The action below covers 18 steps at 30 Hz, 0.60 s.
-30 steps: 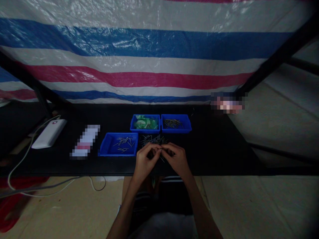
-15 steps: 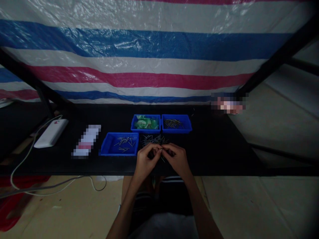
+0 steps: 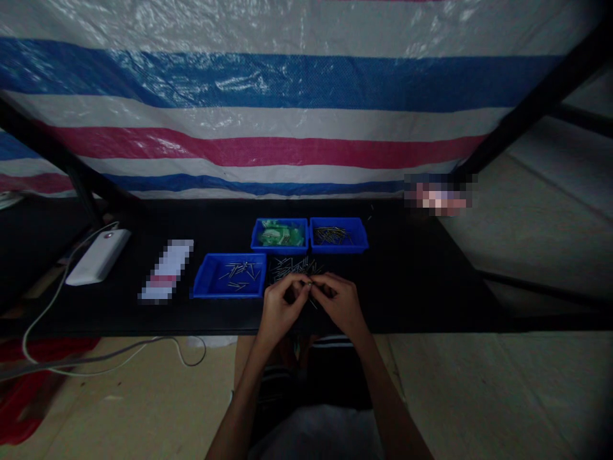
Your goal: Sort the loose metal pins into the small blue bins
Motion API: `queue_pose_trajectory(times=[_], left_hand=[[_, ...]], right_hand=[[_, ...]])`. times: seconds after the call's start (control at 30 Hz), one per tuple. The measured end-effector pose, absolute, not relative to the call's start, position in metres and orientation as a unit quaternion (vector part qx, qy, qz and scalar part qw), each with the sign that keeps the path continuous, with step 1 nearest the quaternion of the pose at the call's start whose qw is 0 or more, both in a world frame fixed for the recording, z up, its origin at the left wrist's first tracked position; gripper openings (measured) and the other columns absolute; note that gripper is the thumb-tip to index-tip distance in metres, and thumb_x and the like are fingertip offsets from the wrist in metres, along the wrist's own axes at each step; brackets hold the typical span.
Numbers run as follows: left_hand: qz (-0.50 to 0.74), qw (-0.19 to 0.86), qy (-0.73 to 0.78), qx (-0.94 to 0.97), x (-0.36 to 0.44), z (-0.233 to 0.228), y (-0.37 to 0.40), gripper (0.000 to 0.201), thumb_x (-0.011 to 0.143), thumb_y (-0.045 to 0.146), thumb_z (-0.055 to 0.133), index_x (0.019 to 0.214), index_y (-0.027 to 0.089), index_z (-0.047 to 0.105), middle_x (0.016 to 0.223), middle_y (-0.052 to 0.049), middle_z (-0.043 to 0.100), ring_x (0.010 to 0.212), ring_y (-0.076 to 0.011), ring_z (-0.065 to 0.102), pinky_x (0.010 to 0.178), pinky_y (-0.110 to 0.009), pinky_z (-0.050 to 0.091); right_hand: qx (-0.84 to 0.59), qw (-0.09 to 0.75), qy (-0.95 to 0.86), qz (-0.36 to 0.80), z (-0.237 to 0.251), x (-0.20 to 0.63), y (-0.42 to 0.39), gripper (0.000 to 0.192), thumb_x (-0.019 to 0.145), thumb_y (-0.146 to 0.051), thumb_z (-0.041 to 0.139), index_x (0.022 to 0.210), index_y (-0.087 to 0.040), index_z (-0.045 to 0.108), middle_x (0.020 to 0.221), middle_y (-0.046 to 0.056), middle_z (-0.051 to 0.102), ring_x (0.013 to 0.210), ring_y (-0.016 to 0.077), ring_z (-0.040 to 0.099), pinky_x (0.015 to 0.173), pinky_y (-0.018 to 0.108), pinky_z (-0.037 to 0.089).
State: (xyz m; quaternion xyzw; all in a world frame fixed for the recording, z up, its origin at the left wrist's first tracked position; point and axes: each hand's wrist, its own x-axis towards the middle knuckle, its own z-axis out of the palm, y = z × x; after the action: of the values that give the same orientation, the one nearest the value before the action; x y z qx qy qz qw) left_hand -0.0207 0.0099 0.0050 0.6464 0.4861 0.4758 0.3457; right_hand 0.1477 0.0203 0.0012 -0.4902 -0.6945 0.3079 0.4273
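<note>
My left hand [image 3: 286, 299] and my right hand [image 3: 339, 297] meet fingertip to fingertip over the front of the black table [image 3: 407, 287]. Both are closed in a pinch, and the small thing between them is too dark and tiny to name. Just beyond my fingers lies a loose pile of thin metal pins [image 3: 290, 265]. To the left of my hands, a blue tray [image 3: 205, 276] holds scattered thin metal pins [image 3: 242, 271]. Behind the pile stand two more blue trays: one tray [image 3: 255, 241] with green-and-white packets [image 3: 281, 236], the other tray [image 3: 361, 241] with brownish pins [image 3: 331, 235].
A white power bank [image 3: 99, 257] with a cable and a blurred-out flat object [image 3: 167, 271] lie on the left. A striped plastic sheet [image 3: 287, 121] hangs behind the table. Black frame bars [image 3: 522, 115] slope at both sides. Another blurred patch [image 3: 438, 197] is at the back right corner.
My hands stay together in nearly the same place, with only slight finger movement. The trays and pins have not moved; the view has shifted a little.
</note>
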Motion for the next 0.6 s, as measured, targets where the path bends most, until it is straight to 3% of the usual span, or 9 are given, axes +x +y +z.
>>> queue_pose_trajectory(times=[0.6], left_hand=[[0.470,0.350,0.490,0.645,-0.0196,0.0080,0.0098,0.011,0.097,0.028,0.064,0.100,0.020,0.071,0.068,0.004,0.059,0.063,-0.0119,0.056,0.064,-0.022,0.045]], right_hand=[[-0.490,0.432,-0.701,0.288,0.0026,0.1476,0.0207,0.015,0.093,-0.024,0.065,0.095,-0.022,0.080,0.073,0.001,0.067,0.063,0.0144,0.058,0.058,0.025,0.043]])
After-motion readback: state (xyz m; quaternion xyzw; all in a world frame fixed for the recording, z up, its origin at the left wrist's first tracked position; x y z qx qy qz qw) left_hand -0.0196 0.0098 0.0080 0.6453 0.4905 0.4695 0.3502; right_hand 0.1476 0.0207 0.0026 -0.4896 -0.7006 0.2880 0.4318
